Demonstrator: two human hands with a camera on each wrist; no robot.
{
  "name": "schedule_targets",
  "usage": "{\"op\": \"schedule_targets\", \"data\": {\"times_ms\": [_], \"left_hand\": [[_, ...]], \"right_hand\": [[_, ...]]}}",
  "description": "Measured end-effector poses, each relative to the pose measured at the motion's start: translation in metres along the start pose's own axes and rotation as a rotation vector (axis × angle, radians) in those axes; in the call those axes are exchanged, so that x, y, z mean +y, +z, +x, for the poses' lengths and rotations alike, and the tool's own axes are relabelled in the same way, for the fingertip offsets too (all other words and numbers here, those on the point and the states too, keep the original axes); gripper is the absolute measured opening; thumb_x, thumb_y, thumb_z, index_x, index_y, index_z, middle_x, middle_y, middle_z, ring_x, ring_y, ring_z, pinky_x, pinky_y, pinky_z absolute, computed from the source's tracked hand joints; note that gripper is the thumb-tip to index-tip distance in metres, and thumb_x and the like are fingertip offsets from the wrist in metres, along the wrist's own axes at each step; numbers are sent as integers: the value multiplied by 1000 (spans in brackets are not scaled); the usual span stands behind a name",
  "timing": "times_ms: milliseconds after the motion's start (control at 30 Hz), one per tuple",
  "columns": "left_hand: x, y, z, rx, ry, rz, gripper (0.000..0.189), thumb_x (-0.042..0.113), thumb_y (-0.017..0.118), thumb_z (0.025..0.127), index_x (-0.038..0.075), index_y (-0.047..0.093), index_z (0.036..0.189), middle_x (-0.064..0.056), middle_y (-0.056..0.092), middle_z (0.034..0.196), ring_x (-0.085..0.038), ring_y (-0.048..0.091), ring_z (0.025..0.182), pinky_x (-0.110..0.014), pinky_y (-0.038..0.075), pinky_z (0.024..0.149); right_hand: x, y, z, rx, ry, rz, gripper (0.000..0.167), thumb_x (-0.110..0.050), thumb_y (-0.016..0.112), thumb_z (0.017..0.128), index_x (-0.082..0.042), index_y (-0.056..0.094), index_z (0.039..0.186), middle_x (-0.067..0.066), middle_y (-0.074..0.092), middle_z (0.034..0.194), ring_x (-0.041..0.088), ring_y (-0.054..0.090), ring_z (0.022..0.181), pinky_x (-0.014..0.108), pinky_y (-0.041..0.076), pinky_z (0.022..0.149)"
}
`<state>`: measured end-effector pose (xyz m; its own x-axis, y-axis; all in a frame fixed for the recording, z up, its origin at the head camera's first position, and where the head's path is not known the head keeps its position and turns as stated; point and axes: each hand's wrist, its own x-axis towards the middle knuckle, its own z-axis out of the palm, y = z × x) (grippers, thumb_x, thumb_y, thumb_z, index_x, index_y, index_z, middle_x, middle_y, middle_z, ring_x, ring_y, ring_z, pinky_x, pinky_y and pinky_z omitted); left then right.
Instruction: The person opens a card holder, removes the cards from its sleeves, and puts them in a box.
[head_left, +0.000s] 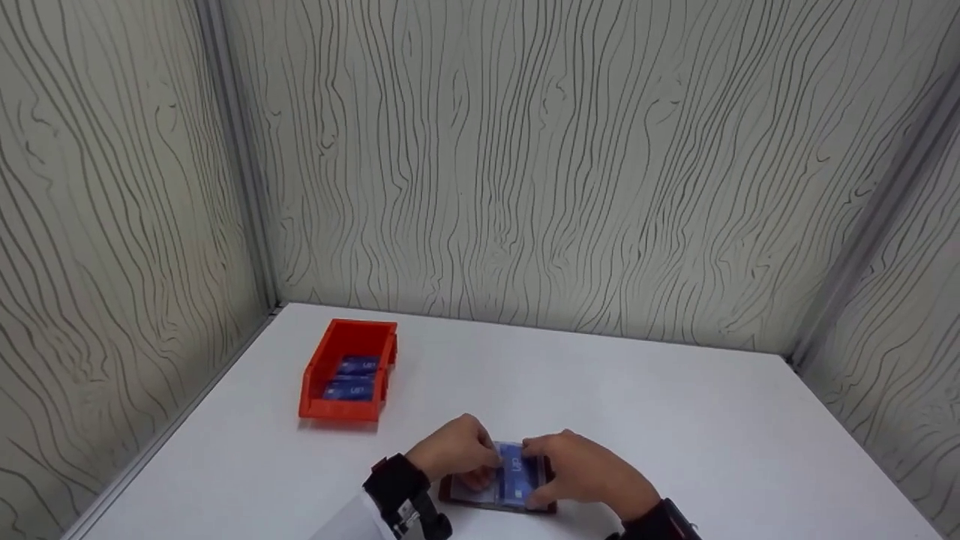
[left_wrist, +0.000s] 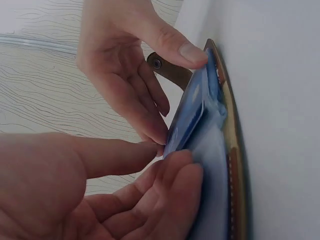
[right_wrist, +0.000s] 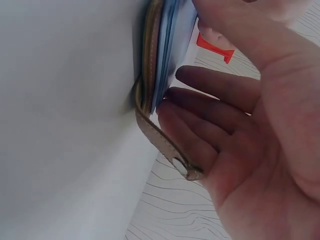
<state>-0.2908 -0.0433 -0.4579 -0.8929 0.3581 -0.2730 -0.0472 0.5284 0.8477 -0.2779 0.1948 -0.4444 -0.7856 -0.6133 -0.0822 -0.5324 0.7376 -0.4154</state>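
Note:
A brown leather card holder (head_left: 445, 492) lies opened out on the table, with clear plastic sleeves inside. On its right half sits a blue card (head_left: 516, 480), partly raised in the left wrist view. My left hand (head_left: 459, 451) pinches the card's near edge between thumb and fingers; the exact contact is partly hidden. My right hand (head_left: 592, 474) spans the same half, its thumb and fingers holding opposite edges of the sleeves and card. A snap strap (right_wrist: 159, 141) sticks out from the holder beside the right fingers.
A red-orange bin (head_left: 341, 409) stands at the back left of the white table (head_left: 675, 405), with several blue cards (head_left: 351, 388) in it. Wood-grain patterned panels (head_left: 480, 165) enclose the table at the back and sides.

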Motion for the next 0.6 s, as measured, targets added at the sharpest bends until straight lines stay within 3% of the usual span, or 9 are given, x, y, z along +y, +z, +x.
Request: {"op": "schedule_targets", "data": {"times_ms": [167, 400, 600], "left_hand": [[-4, 0, 0, 17, -8, -30, 11, 14, 79, 96, 4, 76, 91, -7, 77, 74, -12, 70, 59, -29, 64, 60], [-7, 0, 3, -4, -21, -58, 11, 13, 76, 95, 2, 78, 93, -7, 76, 73, -10, 70, 57, -26, 63, 58], [-9, 1, 4, -11, 22, -71, 12, 12, 75, 92, 1, 77, 88, -6, 76, 69, -9, 68, 53, -22, 60, 53]], "right_hand": [[-2, 0, 0, 8, 16, -59, 61, -36, 97, 79, -10, 78, 131, 11, 74, 144, 18, 74, 121, 51, 57, 111], [-2, 4, 0, 14, 34, -65, 61, -39, 97, 80, -14, 79, 132, 7, 75, 144, 10, 69, 110, 36, 60, 99], [-2, 6, 0, 26, 3, -57, 63, -38, 97, 80, -14, 77, 135, 7, 74, 146, 15, 72, 120, 41, 59, 106]]}}
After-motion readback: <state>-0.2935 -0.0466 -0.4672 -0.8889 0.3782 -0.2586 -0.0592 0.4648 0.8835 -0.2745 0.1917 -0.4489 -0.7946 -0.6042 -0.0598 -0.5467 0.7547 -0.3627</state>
